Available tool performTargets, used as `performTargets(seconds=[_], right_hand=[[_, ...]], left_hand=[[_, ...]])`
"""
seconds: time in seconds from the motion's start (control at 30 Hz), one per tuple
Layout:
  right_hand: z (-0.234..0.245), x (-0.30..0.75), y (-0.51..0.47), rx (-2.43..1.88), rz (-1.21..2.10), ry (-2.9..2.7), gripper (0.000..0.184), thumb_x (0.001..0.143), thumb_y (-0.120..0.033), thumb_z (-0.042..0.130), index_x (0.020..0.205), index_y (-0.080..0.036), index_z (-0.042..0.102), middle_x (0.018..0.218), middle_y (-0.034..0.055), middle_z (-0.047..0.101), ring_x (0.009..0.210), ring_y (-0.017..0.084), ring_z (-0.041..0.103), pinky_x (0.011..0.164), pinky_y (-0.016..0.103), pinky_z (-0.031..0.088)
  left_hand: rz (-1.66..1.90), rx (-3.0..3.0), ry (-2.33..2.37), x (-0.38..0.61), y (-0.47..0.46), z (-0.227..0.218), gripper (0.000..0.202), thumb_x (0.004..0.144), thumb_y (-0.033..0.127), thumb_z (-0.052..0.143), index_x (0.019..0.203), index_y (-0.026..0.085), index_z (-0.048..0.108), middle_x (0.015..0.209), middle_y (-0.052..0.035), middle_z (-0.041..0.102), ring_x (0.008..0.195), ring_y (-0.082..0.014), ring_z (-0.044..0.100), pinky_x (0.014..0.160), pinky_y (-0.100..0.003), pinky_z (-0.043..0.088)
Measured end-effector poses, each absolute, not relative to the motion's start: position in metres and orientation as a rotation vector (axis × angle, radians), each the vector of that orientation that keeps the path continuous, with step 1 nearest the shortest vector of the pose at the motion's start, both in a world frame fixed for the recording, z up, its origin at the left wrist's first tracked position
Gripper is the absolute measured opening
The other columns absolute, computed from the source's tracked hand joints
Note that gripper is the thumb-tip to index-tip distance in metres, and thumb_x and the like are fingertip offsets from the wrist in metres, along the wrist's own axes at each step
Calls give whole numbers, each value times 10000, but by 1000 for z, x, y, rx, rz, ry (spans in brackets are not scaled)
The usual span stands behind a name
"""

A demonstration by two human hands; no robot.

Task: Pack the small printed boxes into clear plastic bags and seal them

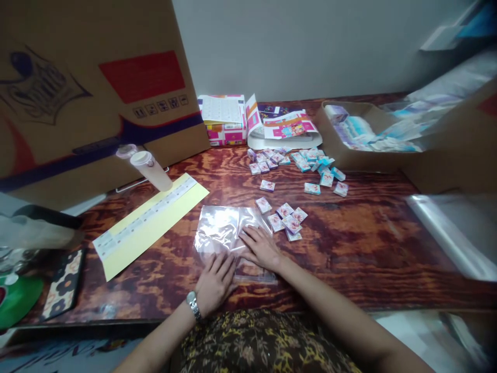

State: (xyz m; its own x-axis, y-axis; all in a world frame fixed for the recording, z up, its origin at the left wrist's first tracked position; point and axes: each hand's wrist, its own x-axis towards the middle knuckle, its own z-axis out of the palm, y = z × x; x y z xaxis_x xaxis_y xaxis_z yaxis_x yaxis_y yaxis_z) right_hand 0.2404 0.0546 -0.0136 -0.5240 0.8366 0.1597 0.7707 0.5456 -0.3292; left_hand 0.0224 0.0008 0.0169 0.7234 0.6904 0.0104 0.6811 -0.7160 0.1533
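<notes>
The left hand (215, 284), wearing a wristwatch (193, 304), and the right hand (261, 247) both lie flat with fingers spread, pinching nothing. They press on a clear plastic bag (217, 230) on the desk (349, 238), the left at its near edge and the right nearer its middle. Small pink-and-white boxes (285, 220) sit just right of the bag, with more scattered farther off (306, 166). Beyond them are printed sheets (223, 119) and a cardboard tray (330, 140) of packets (357, 129). To the left lie a yellow strip (149, 225) and a tumbler (151, 171), before a leaning carton (97, 88).
</notes>
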Motion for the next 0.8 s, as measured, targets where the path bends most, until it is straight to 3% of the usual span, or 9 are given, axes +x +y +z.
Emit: performTargets(seconds=[0.1,0.23,0.33,0.43,0.53,0.63,0.8], right_hand=[[-14,239,65,-1374,297,-2467,502,804,-490,533,1230,-228,488,1286,110,464,1198,277,368,977,451,299],[-15,236,85,-1380,296,-2363,209,871,-346,482,996,-240,613,1071,64,588,1020,213,486,881,365,374],[-12,236,94,-1349,284,-2358,267,917,-311,378,894,-209,623,940,45,602,924,170,506,830,310,386],[-2,235,97,-1333,251,-2389,257,906,-324,403,845,-196,618,821,32,600,827,146,522,785,268,398],[14,233,97,-1279,215,-2456,203,894,-289,430,849,-197,605,811,40,608,807,148,533,783,270,399],[33,235,96,-1147,227,-2557,223,901,-321,410,892,-199,596,851,48,617,839,152,545,797,273,396],[62,272,120,-941,405,-2615,378,855,-476,461,1120,-218,538,941,33,628,873,139,564,794,232,404]], left_hand=[[-5,2790,1087,18,-9,1,496,889,393,344,1322,152,370,1390,-115,364,1313,-273,247,1062,-464,238],[-77,2776,1134,16,-15,-2,474,898,377,322,1290,129,418,1368,-127,393,1285,-273,309,1034,-429,290],[-95,2722,1199,25,-13,7,454,895,381,326,1258,144,462,1323,-128,455,1234,-280,382,999,-428,331],[-148,2641,1316,42,-4,20,413,896,336,325,1243,172,476,1209,-138,548,1074,-257,513,916,-419,405],[-299,2585,1465,59,12,26,432,872,197,335,1297,169,409,1054,-153,606,887,-241,587,703,-353,496],[-404,2558,1557,67,32,24,524,826,82,316,1340,182,340,1015,-166,614,774,-228,624,549,-292,491],[-245,2450,1682,58,59,16,504,893,254,258,1389,179,214,1113,-204,588,674,-218,650,546,-321,499]])
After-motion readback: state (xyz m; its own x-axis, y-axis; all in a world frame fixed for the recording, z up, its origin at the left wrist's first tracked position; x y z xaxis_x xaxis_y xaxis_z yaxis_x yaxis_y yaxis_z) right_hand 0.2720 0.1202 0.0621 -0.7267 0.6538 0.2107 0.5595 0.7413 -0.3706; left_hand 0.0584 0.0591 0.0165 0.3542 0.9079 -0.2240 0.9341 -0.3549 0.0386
